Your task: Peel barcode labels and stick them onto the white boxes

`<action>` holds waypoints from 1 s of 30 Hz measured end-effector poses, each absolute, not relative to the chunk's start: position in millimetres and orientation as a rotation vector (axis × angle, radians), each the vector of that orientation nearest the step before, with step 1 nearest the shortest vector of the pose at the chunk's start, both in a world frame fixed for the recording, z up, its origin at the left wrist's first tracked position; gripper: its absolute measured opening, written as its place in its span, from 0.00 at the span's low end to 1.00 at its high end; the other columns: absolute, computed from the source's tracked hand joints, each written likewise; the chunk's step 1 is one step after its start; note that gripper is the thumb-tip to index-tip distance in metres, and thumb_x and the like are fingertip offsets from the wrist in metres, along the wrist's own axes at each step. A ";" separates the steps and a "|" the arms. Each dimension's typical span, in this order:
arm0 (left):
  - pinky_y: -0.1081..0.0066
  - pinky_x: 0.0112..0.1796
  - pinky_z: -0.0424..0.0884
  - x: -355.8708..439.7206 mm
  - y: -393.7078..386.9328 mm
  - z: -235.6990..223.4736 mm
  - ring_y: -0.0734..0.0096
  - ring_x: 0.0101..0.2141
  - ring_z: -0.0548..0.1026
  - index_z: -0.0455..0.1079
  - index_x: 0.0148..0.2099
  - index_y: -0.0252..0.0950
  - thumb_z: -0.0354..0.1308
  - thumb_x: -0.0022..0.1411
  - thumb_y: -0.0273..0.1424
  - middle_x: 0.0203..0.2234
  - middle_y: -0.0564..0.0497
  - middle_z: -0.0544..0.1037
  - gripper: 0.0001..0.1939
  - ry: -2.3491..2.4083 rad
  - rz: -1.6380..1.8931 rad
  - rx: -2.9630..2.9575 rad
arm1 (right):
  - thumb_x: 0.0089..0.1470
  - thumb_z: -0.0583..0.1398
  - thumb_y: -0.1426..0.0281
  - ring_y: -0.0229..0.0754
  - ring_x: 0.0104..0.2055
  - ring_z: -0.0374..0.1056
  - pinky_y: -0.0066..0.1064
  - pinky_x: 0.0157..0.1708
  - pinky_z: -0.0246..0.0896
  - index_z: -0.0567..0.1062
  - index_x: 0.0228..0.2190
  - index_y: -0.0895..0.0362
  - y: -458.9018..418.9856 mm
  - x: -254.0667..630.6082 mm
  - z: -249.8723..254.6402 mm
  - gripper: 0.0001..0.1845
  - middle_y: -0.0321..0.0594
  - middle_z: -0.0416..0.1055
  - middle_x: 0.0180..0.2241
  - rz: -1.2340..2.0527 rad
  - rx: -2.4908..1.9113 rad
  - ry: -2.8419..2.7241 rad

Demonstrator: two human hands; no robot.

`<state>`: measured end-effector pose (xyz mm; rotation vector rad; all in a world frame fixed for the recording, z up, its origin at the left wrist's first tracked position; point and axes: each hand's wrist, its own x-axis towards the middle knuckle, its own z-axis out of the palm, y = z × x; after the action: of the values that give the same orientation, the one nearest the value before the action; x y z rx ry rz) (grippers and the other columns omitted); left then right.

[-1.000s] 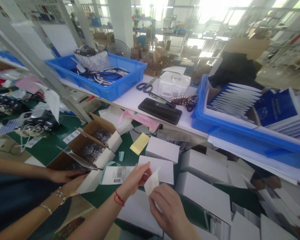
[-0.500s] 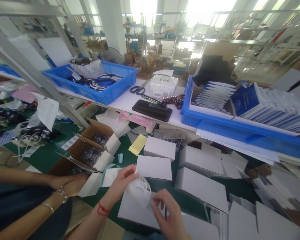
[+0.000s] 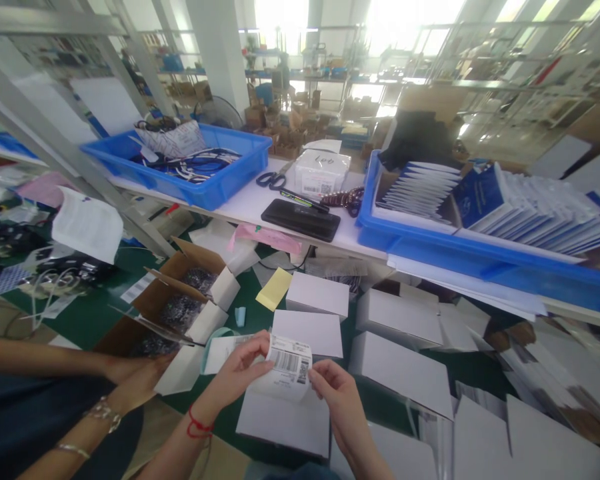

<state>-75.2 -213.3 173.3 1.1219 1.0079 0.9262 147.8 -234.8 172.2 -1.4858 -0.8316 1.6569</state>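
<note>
White label (image 3: 289,369) with barcodes, pinched between the fingers of left hand (image 3: 250,363) and right hand (image 3: 329,381), above a box (image 3: 285,423)

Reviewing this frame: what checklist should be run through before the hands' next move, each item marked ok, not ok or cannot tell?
1. Left hand grips the label: ok, at its left side.
2. Right hand grips it too: ok, at its right edge.
3. Barcode faces the camera: ok.
4. Label lies flat: not ok, it curves between the hands.
5. Box below has a bare top: cannot tell, the label hides part.
6. Co-worker's hands clear of the label: ok, they are by the carton.
</note>
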 end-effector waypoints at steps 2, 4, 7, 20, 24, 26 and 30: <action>0.68 0.46 0.65 -79.6 -212.5 176.9 0.64 0.43 0.70 0.70 0.33 0.38 0.60 0.62 0.36 0.36 0.50 0.70 0.08 1.051 0.898 1.247 | 0.47 0.68 0.54 0.38 0.28 0.60 0.30 0.29 0.53 0.74 0.26 0.56 -231.6 151.0 172.5 0.18 0.35 0.70 0.24 1.618 -1.492 -0.914; 0.69 0.45 0.65 -82.0 -211.9 180.1 0.64 0.42 0.71 0.70 0.33 0.38 0.58 0.63 0.35 0.36 0.50 0.71 0.08 1.140 0.863 1.356 | 0.50 0.65 0.55 0.41 0.30 0.64 0.33 0.32 0.57 0.74 0.26 0.56 -228.0 153.9 175.4 0.16 0.38 0.72 0.26 1.480 -1.536 -1.070; 0.68 0.42 0.66 -79.4 -211.9 178.2 0.64 0.40 0.72 0.70 0.31 0.38 0.58 0.63 0.34 0.33 0.50 0.73 0.09 1.310 0.836 1.435 | 0.56 0.61 0.62 0.42 0.31 0.64 0.34 0.33 0.59 0.73 0.26 0.55 -223.9 155.6 181.0 0.12 0.38 0.71 0.27 1.070 -1.574 -1.447; 0.66 0.33 0.69 -28.2 -210.8 153.9 0.62 0.29 0.74 0.72 0.32 0.36 0.61 0.52 0.44 0.25 0.50 0.77 0.16 1.645 0.920 0.888 | 0.60 0.58 0.70 0.41 0.34 0.69 0.32 0.36 0.65 0.72 0.30 0.55 -202.6 153.3 158.9 0.07 0.37 0.71 0.29 0.466 -1.546 -1.680; 0.65 0.34 0.71 -22.8 -201.3 148.0 0.61 0.31 0.76 0.70 0.39 0.36 0.62 0.51 0.43 0.26 0.51 0.78 0.18 1.561 0.978 0.785 | 0.58 0.59 0.64 0.42 0.33 0.69 0.34 0.35 0.66 0.72 0.27 0.54 -194.5 158.0 156.7 0.10 0.38 0.72 0.29 0.751 -1.662 -1.464; 0.66 0.35 0.70 -22.7 -197.5 146.1 0.62 0.32 0.77 0.70 0.36 0.36 0.62 0.53 0.42 0.28 0.50 0.79 0.15 1.530 0.973 0.805 | 0.57 0.59 0.62 0.43 0.32 0.70 0.35 0.35 0.67 0.72 0.27 0.54 -191.5 159.0 157.8 0.11 0.38 0.72 0.28 0.878 -1.694 -1.372; 0.68 0.35 0.70 -25.2 -195.1 147.3 0.63 0.33 0.76 0.70 0.34 0.37 0.61 0.56 0.41 0.29 0.50 0.79 0.12 1.503 0.961 0.838 | 0.55 0.60 0.58 0.45 0.32 0.70 0.36 0.35 0.66 0.72 0.28 0.55 -187.4 160.4 159.7 0.13 0.39 0.73 0.28 0.987 -1.704 -1.302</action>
<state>-25.2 -195.1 147.3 0.8378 1.5033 0.9605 160.4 -187.4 159.7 -1.7038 -1.3024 0.9867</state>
